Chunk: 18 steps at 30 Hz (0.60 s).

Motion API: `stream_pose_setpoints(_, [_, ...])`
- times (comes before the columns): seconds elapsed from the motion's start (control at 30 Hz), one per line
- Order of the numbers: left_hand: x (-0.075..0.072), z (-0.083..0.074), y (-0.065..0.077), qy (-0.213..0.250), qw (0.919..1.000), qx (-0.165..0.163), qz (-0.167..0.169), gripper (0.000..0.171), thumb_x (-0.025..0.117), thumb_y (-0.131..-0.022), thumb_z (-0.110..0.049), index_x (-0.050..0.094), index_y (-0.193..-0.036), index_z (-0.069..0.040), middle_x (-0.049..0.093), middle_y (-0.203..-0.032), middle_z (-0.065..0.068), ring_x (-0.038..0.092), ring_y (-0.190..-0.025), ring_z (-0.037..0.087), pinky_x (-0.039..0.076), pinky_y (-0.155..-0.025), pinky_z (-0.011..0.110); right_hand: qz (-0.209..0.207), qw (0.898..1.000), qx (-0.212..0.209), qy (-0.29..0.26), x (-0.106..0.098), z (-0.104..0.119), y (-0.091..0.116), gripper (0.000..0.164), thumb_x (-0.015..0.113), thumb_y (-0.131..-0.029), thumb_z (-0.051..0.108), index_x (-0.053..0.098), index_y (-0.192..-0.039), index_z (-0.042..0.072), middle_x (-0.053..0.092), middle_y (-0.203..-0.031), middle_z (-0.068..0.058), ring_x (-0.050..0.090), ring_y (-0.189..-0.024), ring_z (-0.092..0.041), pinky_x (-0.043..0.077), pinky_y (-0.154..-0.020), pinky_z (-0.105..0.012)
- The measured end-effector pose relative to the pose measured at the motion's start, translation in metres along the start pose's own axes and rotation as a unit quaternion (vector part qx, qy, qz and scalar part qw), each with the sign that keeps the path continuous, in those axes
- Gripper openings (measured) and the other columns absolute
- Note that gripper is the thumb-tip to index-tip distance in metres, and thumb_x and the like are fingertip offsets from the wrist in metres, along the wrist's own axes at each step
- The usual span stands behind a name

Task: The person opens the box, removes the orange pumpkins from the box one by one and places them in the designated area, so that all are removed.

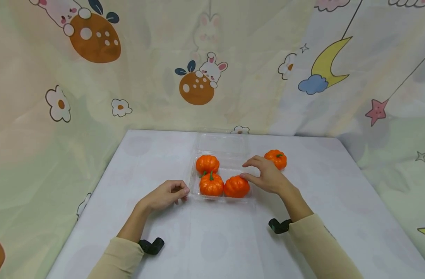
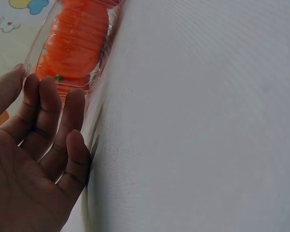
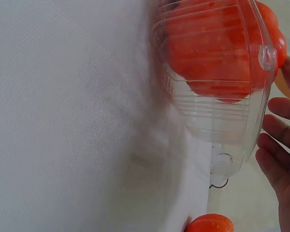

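Note:
A clear plastic clamshell box (image 1: pixel 219 198) stands on the table, its lid (image 1: pixel 222 143) folded back behind it. Inside are three small orange toy pumpkins: one at the back left (image 1: pixel 207 164), one at the front left (image 1: pixel 211 185) and one at the front right (image 1: pixel 237 186). My left hand (image 1: pixel 168 195) pinches the box's rim at the left side between thumb and fingertips, as the left wrist view shows. Over the box's right side is my right hand (image 1: pixel 268 176), fingers spread and gently bent, its thumb tip right at the front right pumpkin.
Another orange pumpkin (image 1: pixel 276 159) lies on the table (image 1: pixel 219 240) to the right of the box, partly hidden behind the right hand. A cartoon-printed cloth (image 1: pixel 149 69) hangs behind the table's far edge. Dark wrist cameras sit at both sleeves.

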<state>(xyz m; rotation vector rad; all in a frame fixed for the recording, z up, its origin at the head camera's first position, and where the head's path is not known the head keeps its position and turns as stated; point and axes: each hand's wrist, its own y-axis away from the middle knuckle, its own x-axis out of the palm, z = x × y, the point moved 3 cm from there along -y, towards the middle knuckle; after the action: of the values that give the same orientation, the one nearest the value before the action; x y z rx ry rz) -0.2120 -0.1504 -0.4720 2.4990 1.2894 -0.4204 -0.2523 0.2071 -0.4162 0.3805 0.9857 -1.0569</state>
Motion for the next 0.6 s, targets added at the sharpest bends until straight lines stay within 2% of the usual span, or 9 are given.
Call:
stream_pose_setpoints(0.23, [0.0,0.0,-0.001,-0.002,1.0,0.009,0.003,0.028,0.058,-0.107,-0.026,0.065,-0.102,0.001,0.068,-0.094,0.018,0.06,-0.087,0.032,0.053,-0.073,0.034,0.062,0.998,0.02,-0.01,0.002,0.005,0.002,0.055,0.075,-0.091,0.052,0.071,-0.127,0.011,0.068,-0.127,-0.005,0.06,-0.124,-0.031,0.048,-0.105,-0.053])
stream_pose_setpoints(0.37, [0.0,0.0,-0.001,-0.001,1.0,0.007,0.001,0.028,0.058,-0.107,-0.026,0.065,-0.102,0.0,0.068,-0.094,0.018,0.06,-0.086,0.031,0.052,-0.073,0.033,0.096,0.995,0.037,0.009,0.005,0.011,0.001,0.061,0.076,-0.087,0.058,0.07,-0.13,0.015,0.065,-0.136,-0.006,0.055,-0.134,-0.031,0.043,-0.111,-0.055])
stream_pose_setpoints(0.47, [0.0,0.0,-0.001,0.001,1.0,0.006,0.001,0.028,0.057,-0.107,-0.027,0.065,-0.102,0.0,0.068,-0.094,0.016,0.06,-0.087,0.03,0.052,-0.073,0.032,0.117,0.992,0.041,0.02,0.008,0.015,0.001,0.065,0.076,-0.086,0.06,0.068,-0.134,0.016,0.064,-0.139,-0.007,0.053,-0.137,-0.032,0.04,-0.113,-0.056])
stream_pose_setpoints(0.6, [0.0,0.0,0.0,0.001,1.0,0.005,0.002,0.028,0.057,-0.107,-0.029,0.066,-0.102,-0.002,0.069,-0.094,0.014,0.061,-0.087,0.03,0.052,-0.073,0.032,0.126,0.991,0.026,0.026,0.009,0.019,0.0,0.072,0.077,-0.087,0.057,0.061,-0.142,0.014,0.068,-0.133,-0.004,0.056,-0.132,-0.03,0.042,-0.111,-0.055])
